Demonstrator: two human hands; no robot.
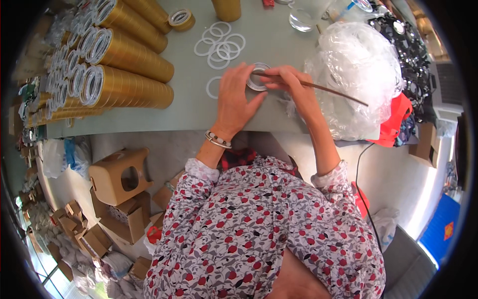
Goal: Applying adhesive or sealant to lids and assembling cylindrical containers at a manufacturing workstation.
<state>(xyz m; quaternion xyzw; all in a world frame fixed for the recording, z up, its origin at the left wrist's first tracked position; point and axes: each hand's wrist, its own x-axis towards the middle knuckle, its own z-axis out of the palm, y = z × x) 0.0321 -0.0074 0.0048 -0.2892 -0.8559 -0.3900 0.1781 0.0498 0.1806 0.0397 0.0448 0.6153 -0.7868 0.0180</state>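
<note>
My left hand [235, 94], with a beaded bracelet at its wrist, curves round the left side of a round silver-rimmed lid [257, 83] lying on the table. Its fingertips are at the far edge and its thumb at the near edge. My right hand [296, 85] is closed on a thin brown stick [338, 93]. One end of the stick lies over the lid; the other slants out to the right. A flat white ring [211, 88] lies partly hidden by my left hand. Several more white rings [219, 51] overlap in a loose pile beyond.
Long stacks of gold lids [134, 87] lie along the left side. A short gold roll [181, 20] stands near them. On the right are a crumpled clear plastic bag [353, 74], a clear cup [301, 20] and a red bag [397, 119]. Cardboard boxes [119, 174] sit below the table.
</note>
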